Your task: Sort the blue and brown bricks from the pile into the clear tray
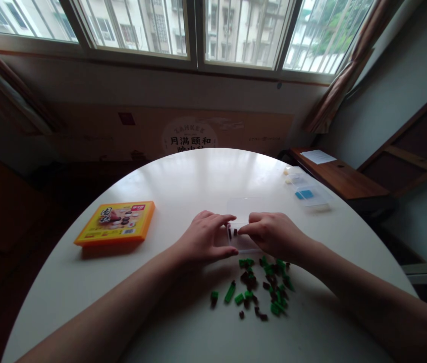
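Note:
A small clear plastic box (247, 251) lies on the white table with its lid (243, 205) folded back. My left hand (208, 237) curves around the box's left side, thumb and fingers apart. Inside the box are a few small brown bricks (235, 232) near the left wall. My right hand (274, 232) reaches over the box with its index finger pointing at these bricks and the other fingers curled; whether it pinches anything is hidden. Just in front of the box lies a loose scatter of green and brown building bricks (249, 278).
On the left of the round white table (175, 327) lies an orange and yellow board game box (115, 222). Clear plastic containers (314, 194), one with a blue item inside, stand at the back right. Beyond the edge is a wooden desk (345, 176) with a paper on it.

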A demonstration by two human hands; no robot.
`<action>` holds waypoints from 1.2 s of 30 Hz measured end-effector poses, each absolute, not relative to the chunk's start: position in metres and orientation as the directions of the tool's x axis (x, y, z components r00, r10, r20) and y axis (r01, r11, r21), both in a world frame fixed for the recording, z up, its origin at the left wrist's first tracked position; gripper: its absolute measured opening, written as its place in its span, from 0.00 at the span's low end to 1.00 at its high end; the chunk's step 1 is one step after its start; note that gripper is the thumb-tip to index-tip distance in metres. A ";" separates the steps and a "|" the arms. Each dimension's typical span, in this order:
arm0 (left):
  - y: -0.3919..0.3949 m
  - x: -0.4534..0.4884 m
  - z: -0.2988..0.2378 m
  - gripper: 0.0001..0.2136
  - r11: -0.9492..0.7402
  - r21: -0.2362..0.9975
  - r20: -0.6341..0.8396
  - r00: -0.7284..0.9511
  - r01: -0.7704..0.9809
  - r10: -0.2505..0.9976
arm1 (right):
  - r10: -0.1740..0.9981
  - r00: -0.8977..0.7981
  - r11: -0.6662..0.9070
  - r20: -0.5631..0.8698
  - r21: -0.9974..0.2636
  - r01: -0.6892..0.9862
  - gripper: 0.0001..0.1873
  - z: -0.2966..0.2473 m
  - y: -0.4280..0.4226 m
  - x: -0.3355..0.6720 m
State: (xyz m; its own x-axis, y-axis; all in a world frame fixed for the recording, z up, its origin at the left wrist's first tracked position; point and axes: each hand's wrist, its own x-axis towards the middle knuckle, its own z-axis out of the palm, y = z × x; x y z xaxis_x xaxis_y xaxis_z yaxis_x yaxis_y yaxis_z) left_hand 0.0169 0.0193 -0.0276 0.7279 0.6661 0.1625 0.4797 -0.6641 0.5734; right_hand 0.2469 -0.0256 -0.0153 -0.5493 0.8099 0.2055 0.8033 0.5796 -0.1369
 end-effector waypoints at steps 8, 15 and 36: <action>0.020 0.017 -0.027 0.30 -0.675 0.565 0.174 0.732 0.474 0.659 | 0.827 -0.521 0.553 0.211 -0.140 0.821 0.11 -0.014 -0.024 0.242; 0.020 0.017 -0.028 0.31 -0.671 0.564 0.168 0.728 0.482 0.664 | 0.818 -0.528 0.567 0.229 -0.162 0.808 0.13 -0.016 -0.025 0.243; 0.021 0.017 -0.030 0.31 -0.683 0.558 0.177 0.736 0.471 0.653 | 0.826 -0.524 0.558 0.210 -0.171 0.812 0.11 -0.017 -0.023 0.240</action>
State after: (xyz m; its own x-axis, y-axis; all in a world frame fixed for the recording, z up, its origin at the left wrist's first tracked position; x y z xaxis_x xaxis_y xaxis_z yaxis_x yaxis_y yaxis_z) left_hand 0.0167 0.0212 -0.0298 0.7362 0.6532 0.1771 0.4715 -0.6827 0.5583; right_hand 0.2402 -0.0229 -0.0174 -0.5238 0.8256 0.2096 0.8118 0.5584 -0.1709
